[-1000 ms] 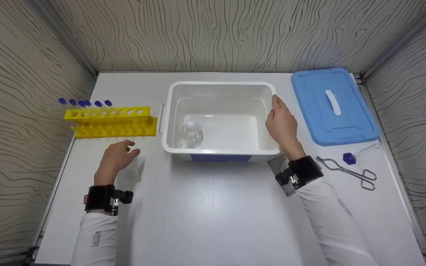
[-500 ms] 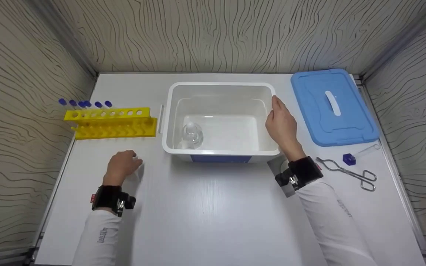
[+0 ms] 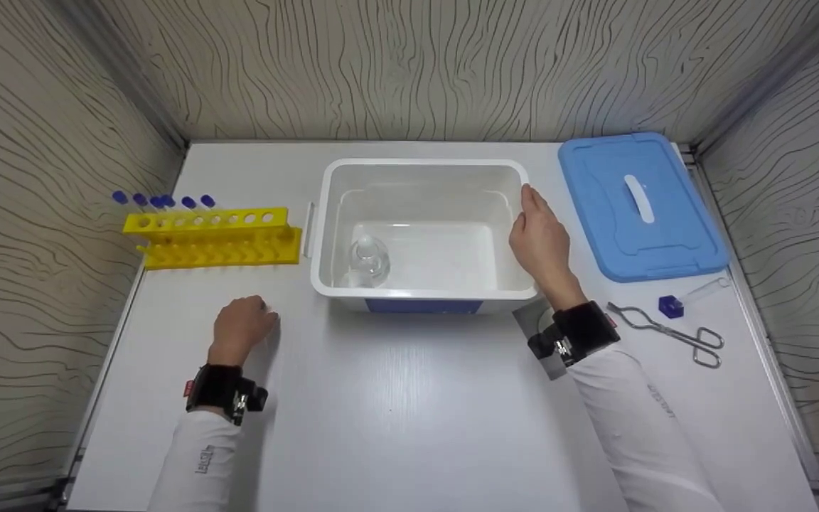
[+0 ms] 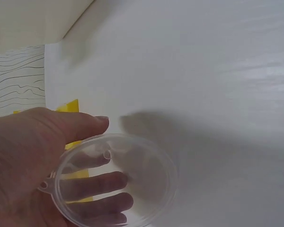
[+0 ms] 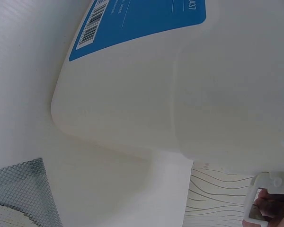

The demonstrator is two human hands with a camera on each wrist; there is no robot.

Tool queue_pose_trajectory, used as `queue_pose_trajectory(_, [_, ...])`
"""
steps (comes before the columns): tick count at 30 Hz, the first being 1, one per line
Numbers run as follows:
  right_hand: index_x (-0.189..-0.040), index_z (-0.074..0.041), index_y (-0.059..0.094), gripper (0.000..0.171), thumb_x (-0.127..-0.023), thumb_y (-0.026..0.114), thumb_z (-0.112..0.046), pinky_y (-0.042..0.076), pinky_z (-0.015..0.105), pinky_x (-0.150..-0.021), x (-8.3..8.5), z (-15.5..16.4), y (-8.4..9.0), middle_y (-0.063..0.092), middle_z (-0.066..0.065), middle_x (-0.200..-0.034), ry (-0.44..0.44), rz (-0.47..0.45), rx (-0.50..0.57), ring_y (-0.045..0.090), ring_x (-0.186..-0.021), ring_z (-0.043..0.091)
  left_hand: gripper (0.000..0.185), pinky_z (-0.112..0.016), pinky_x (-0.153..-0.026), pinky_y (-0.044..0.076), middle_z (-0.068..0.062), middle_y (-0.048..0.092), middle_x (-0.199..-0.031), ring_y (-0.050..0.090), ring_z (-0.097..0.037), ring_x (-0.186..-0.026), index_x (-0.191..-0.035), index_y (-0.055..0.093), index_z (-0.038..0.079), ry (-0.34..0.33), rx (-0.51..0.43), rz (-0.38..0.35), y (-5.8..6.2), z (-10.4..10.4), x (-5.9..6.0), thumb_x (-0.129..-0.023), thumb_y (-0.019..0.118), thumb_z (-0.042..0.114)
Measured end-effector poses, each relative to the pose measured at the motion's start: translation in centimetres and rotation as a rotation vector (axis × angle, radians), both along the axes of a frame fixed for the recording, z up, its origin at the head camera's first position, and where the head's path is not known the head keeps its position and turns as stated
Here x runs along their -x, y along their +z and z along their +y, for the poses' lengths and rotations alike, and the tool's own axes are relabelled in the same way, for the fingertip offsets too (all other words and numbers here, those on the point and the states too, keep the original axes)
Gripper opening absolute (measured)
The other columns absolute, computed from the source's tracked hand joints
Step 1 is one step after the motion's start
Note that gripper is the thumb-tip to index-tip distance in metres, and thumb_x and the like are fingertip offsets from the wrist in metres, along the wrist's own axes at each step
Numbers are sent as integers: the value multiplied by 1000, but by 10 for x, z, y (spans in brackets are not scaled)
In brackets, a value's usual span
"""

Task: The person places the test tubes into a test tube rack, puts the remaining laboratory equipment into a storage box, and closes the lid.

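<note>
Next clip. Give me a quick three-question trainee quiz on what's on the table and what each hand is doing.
1. True or false: the blue lid sits on the white bin.
2. What does the left hand hold?
A. metal tongs
B. a clear round container
C. a blue-capped tube
3. Fill in: the right hand rests on the bin's ____ rim.

Key:
1. False; the lid lies on the table beside the bin.
2. B; the clear container shows in the left wrist view.
3. Right.

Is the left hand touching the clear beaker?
Touching. The left wrist view shows the left hand with its fingers and thumb wrapped round the clear beaker, seen through its glass wall.
</note>
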State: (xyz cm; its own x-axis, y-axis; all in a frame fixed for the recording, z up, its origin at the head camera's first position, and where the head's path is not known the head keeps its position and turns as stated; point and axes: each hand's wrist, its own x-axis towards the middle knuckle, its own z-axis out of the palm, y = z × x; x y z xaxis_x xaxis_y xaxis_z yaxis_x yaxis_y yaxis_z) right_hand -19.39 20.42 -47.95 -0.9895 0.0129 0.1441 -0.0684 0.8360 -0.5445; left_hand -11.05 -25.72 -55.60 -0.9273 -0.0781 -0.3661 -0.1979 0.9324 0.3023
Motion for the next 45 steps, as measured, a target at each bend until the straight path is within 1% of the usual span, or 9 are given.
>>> queue_pose_trajectory(4, [-151, 5, 33, 52, -101, 37, -7, 49, 58, -100, 0, 0, 0, 39, 27, -154, -2, 9, -3, 47, -135, 44, 35, -46, -67, 52, -25, 71, -95, 64, -33, -76, -104, 68, -8, 28, 9, 20, -2, 4, -2, -90, 58, 22])
queue_pose_trajectory(7, [-151, 5, 34, 51, -101, 37, -7, 50, 57, -98, 0, 0, 0, 40, 26, -154, -3, 15, -9, 49, -133, 44, 29, -43, -61, 50, -23, 69, -86, 61, -31, -71, -93, 67, -7, 42, 19, 34, -3, 7, -4, -89, 59, 21])
queue_pose_trajectory(11, [-151, 5, 33, 52, -101, 36, -7, 49, 58, -97, 0, 0, 1, 40, 26, -154, -1, 2, -15, 49, -132, 45, 18, -38, -54, 46, -19, 65, -77, 56, -26, -65, -83, 64, -4, 63, 38, 63, -6, 11, -7, -88, 58, 12])
queue_pose_trajectory(18, [-151, 6, 32, 52, -101, 36, -7, 50, 58, -98, 1, 0, -1, 39, 28, -154, 0, -6, -33, 48, -134, 45, 19, -34, -51, 47, -22, 68, -82, 59, -25, -65, -93, 66, -8, 68, 50, 61, -6, 13, -11, -89, 52, 3])
queue_pose_trajectory(23, [-151, 6, 33, 52, -101, 37, -7, 49, 57, -99, 1, 0, -1, 39, 28, -153, -1, 0, -33, 47, -135, 45, 30, -46, -68, 56, -28, 70, -104, 68, -39, -86, -111, 65, -10, 73, 16, 51, 0, 9, -11, -89, 53, 7])
queue_pose_trajectory(26, [-151, 5, 32, 52, -101, 37, -7, 48, 58, -100, 1, 0, -1, 39, 28, -154, -3, -1, -30, 47, -135, 45, 37, -52, -81, 55, -30, 67, -116, 66, -45, -100, -120, 62, -9, 85, -3, 48, 7, 5, -8, -91, 53, 11])
queue_pose_trajectory(29, [-151, 6, 32, 52, -101, 36, -7, 48, 58, -100, 1, 0, 0, 38, 29, -154, -3, -5, -29, 47, -134, 46, 40, -54, -85, 54, -29, 66, -121, 65, -46, -104, -125, 61, -7, 107, -22, 60, 16, 2, -4, -93, 53, 16])
queue_pose_trajectory(38, [-151, 6, 33, 52, -101, 37, -7, 48, 58, -100, 1, 0, 0, 39, 29, -153, -4, 5, -13, 47, -135, 46, 43, -44, -71, 54, -26, 71, -110, 68, -36, -86, -129, 61, -3, 157, -92, 159, 55, 6, 10, -96, 52, 22])
queue_pose_trajectory(45, [-151, 6, 33, 52, -100, 36, -7, 51, 58, -95, 1, 0, 0, 40, 29, -153, -4, 15, -12, 49, -133, 46, 43, -46, -79, 55, -23, 71, -115, 68, -35, -92, -130, 62, 1, 162, -160, 225, 82, 17, 19, -98, 49, 26])
